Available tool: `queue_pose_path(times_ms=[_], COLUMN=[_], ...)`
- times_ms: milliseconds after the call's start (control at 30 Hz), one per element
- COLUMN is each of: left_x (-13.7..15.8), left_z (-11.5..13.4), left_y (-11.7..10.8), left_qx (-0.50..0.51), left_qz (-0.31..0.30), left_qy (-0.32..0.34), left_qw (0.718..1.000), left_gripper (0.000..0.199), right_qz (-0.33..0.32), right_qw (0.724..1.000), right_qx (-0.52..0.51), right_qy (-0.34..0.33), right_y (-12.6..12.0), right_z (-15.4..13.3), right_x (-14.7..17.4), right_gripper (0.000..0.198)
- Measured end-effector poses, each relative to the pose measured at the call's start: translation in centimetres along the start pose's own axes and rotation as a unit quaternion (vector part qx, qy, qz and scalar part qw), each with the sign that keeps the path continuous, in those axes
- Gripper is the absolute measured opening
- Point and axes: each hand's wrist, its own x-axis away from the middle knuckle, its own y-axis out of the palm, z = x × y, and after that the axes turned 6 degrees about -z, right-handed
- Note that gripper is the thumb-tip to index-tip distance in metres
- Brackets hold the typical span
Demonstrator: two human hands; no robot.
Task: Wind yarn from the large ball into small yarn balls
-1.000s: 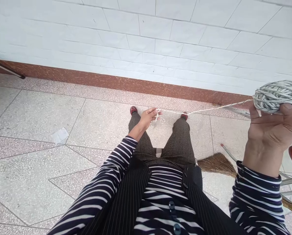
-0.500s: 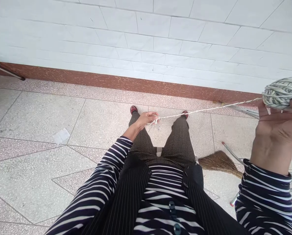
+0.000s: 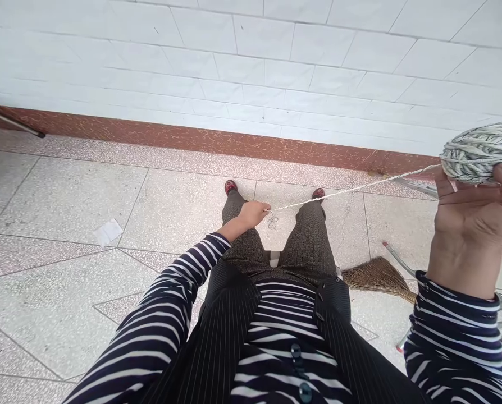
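Note:
My right hand (image 3: 476, 219), raised at the right edge, grips a ball of yarn (image 3: 482, 154) wound from white and grey-green strands. From the ball a pale, twisted length of yarn (image 3: 352, 189) runs down and leftward, stretched almost straight. Its other end goes into the closed fingers of my left hand (image 3: 254, 214), low in front of my left leg. A thin curly tangle of strands (image 3: 272, 223) shows just below those fingers. What lies inside the left fist is hidden.
A broom (image 3: 375, 275) lies on the tiled floor at my right, beside metal legs (image 3: 398, 258). On the left are a white paper scrap (image 3: 108, 232) and a metal rod (image 3: 15, 120). A white tiled wall (image 3: 242, 73) stands ahead.
My left hand has closed from a loose pinch into a fist around the yarn end, hiding the white bunch there. The ball has shifted slightly left and up with my right hand.

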Motion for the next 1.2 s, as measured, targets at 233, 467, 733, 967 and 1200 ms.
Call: queue_pose_path(times_ms=[233, 467, 733, 967, 1200], left_x=[1.2, 2.0, 4.6, 7.3, 6.6], left_z=[-1.3, -2.7, -1.7, 2.0, -0.9], left_y=[-0.4, -1.1, -3.7, -3.6, -3.6], left_qx=[0.196, 0.175, -0.129, -0.195, -0.202], left_qz=[0.152, 0.180, 0.224, 0.162, 0.039], left_qy=[0.074, 0.135, 0.353, 0.523, 0.444], left_qw=[0.966, 0.959, 0.899, 0.814, 0.872], left_gripper=[0.029, 0.029, 0.026, 0.022, 0.029], right_qz=[0.193, 0.198, 0.286, 0.374, 0.157], right_qw=[0.980, 0.979, 0.958, 0.925, 0.980], right_qx=[0.012, 0.017, -0.008, 0.027, 0.125], right_qy=[-0.047, -0.034, 0.033, 0.062, 0.018], right_y=[-1.2, -3.5, -6.4, -9.0, -8.1], right_z=[1.6, 2.0, 4.2, 7.7, 4.2], right_x=[-0.1, -0.2, -3.2, -6.3, -7.5], right_gripper=[0.033, 0.031, 0.022, 0.030, 0.050])
